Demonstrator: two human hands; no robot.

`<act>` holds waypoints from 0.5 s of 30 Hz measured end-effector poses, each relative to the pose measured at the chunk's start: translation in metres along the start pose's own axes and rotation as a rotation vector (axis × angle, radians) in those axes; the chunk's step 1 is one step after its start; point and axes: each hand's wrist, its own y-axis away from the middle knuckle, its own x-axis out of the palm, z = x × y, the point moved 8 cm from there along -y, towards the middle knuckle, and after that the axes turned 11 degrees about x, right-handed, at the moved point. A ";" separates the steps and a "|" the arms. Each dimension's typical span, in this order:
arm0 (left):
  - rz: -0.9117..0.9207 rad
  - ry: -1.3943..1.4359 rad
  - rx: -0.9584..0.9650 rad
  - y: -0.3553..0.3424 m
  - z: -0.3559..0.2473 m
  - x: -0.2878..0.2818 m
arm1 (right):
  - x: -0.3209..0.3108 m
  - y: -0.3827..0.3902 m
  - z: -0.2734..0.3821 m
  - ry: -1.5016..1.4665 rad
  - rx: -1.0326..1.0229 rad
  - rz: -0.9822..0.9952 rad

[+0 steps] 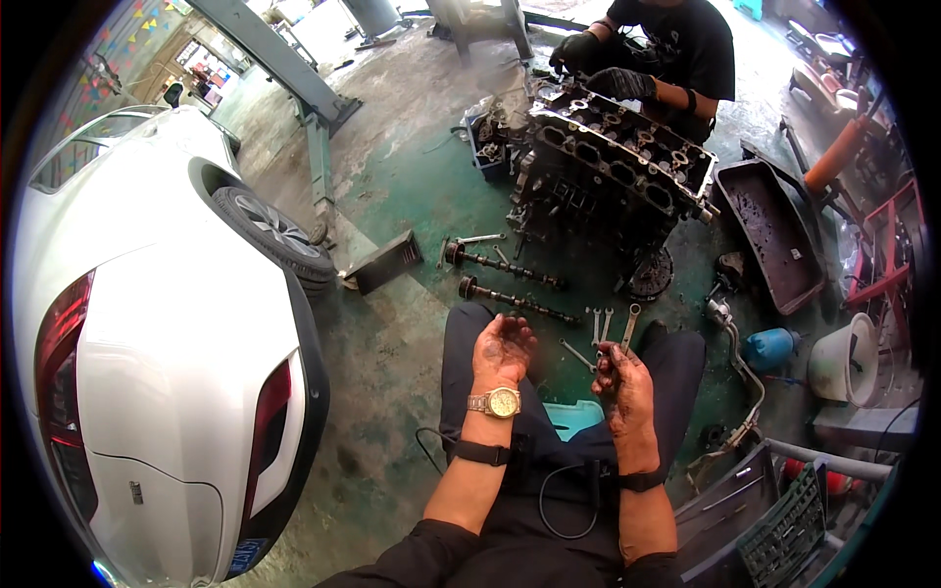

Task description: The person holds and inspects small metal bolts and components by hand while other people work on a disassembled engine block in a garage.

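My left hand (pixel 503 347) is greasy, palm up over my left knee, fingers loosely curled; it holds nothing that I can make out. A wristwatch (pixel 500 402) is on that wrist. My right hand (pixel 621 377) is closed around a small dark metal part, too small to identify, above my right knee. Just beyond my hands, two camshafts (pixel 510 281) lie on the green floor, with several wrenches (pixel 608 326) beside them. Farther off stands an engine block (pixel 613 162). Another person (pixel 667 54) in black gloves works at its far side.
A white car (pixel 147 323) fills the left side, its wheel (pixel 274 235) near a lift post (pixel 319 147). A dark oil tray (pixel 769 230) lies right of the engine. A white bucket (pixel 845 361), a blue can (pixel 769 346) and a tool tray (pixel 774 514) stand at my right.
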 end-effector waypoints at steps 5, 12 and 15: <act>-0.024 0.015 -0.014 0.001 0.000 0.001 | 0.003 0.001 0.000 -0.004 -0.003 0.019; -0.040 0.018 -0.024 0.001 0.003 0.001 | 0.003 0.002 -0.001 0.013 0.004 0.015; -0.038 0.012 -0.017 0.001 0.003 0.001 | 0.003 0.002 -0.002 0.017 0.005 0.011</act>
